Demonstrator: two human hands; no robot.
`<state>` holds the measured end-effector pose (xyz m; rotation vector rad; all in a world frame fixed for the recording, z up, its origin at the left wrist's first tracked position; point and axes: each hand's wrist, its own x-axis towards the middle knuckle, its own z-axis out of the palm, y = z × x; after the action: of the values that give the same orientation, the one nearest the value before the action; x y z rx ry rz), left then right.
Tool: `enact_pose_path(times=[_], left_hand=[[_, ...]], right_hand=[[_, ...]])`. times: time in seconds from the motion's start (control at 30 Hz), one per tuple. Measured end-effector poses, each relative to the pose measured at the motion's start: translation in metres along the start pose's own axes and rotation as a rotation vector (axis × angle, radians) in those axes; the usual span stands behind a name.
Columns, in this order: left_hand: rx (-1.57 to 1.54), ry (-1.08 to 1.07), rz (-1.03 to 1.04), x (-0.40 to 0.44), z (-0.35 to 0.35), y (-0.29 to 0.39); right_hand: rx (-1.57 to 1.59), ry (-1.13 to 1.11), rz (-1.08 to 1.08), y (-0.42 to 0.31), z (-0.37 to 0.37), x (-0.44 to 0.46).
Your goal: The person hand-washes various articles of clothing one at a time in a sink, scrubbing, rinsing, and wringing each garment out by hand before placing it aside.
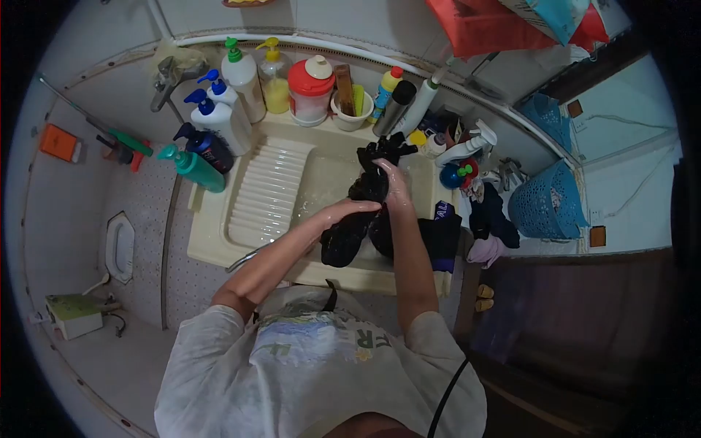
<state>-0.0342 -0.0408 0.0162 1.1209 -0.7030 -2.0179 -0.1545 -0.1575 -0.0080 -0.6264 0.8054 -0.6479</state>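
A wet, black piece of clothing (342,241) is bunched between my hands over the laundry sink (332,175). My left hand (350,209) grips its middle, thumb stretched toward the right. Higher up, my right hand (394,182) is wrapped round the upper part, where the cloth flares out in loose folds. The lower end hangs in a thick bundle near the sink's front edge. Which garment it is cannot be made out. To the left lies the sink's ribbed washboard (270,190). Dark cloth with a lettered band (442,211) drapes over the right rim.
Pump bottles (198,169) crowd the left back corner by the tap (171,80). Along the back stand a red-lidded tub (310,91), a white cup (352,117) and a spray bottle (467,146). A blue basket (548,201) and more clothes (494,219) are at the right.
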Motion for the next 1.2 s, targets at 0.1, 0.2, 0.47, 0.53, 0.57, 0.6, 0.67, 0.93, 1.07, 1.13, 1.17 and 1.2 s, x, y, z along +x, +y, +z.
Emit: enact_pose_path(times=[0.1,0.2,0.47,0.53,0.57,0.6,0.67,0.93,1.07,1.13,1.17,1.2], left_hand=[[0.657,0.176,0.240,0.020,-0.009,-0.005],[0.910,0.242,0.170,0.076,-0.034,-0.047],[-0.220,-0.212,-0.202,0.024,-0.021,-0.002],[-0.491,-0.322,-0.193,0.026,-0.022,-0.004],[-0.490,-0.323,-0.190,0.027,-0.020,-0.009],[-0.754,-0.531,-0.117,0.031,-0.018,-0.016],[-1.012,-0.739,-0.036,0.031,-0.008,-0.021],[-1.524,-0.927,0.307,0.045,0.007,-0.032],[-1.137,-0.878,0.098,0.027,-0.005,-0.018],[-0.910,-0.606,0.103,-0.004,0.000,-0.004],[-0.671,-0.341,0.108,-0.015,-0.002,-0.001],[-0.665,-0.633,-0.094,-0.016,-0.013,-0.001]], right_hand=[[-0.414,0.240,-0.182,0.012,-0.005,0.026],[-1.384,0.272,-0.112,0.000,0.011,0.025],[-1.103,-0.286,-0.056,-0.020,-0.015,0.017],[-0.832,-0.483,0.028,-0.043,0.012,-0.012],[-0.834,-0.483,0.025,-0.029,-0.005,-0.004],[-0.384,-0.614,0.098,-0.004,-0.036,0.017],[0.071,-0.725,0.165,0.023,-0.044,0.018],[0.690,-0.508,-0.084,0.055,-0.016,-0.008],[0.794,-0.587,-0.028,0.057,-0.016,-0.006],[0.845,-0.622,0.004,0.057,-0.014,-0.005],[0.726,-0.277,-0.087,0.036,0.016,-0.021],[0.573,-0.303,-0.037,0.026,0.014,-0.022]])
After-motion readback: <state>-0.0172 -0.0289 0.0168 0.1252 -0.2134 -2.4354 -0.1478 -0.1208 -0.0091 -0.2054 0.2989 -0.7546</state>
